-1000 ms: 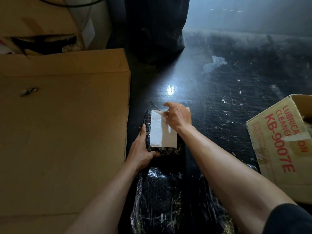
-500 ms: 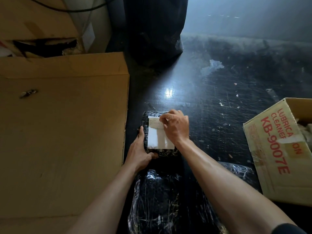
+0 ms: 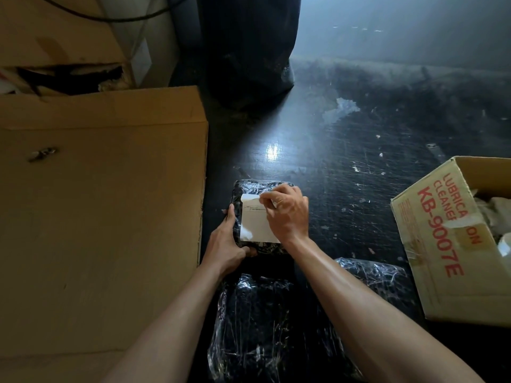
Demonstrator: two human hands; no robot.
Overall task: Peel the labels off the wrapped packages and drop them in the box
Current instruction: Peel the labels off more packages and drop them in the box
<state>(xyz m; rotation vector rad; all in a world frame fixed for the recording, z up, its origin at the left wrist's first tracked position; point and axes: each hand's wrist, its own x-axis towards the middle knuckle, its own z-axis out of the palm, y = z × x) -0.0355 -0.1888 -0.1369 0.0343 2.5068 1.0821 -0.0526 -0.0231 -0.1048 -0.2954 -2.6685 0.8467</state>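
Since half a second ago the top edge of the label (image 3: 255, 226) has come away from the wrap, and its far left corner now curls up. The right hand (image 3: 289, 214) has the grip of its thumb and fingers pinched together on that lifted edge, knuckles towards the camera. The label's lower part still lies flat on the package (image 3: 246, 186), a dark parcel in shiny plastic wrap lying on the dark scratched surface (image 3: 359, 139). The left hand (image 3: 224, 244) holds the package at its left side, fingers laid along the edge and thumb hooked round the near corner.

A second package (image 3: 262, 327) lies nearer the camera, between the forearms, and a third package (image 3: 373, 275) shows partly from under the right forearm. The box (image 3: 431, 244), open and printed in red, stands well to the right, with pale crumpled scraps (image 3: 495, 214) inside. A cardboard sheet (image 3: 96, 217) lies just left of the packages. A black bag (image 3: 249, 51) stands at the far side.
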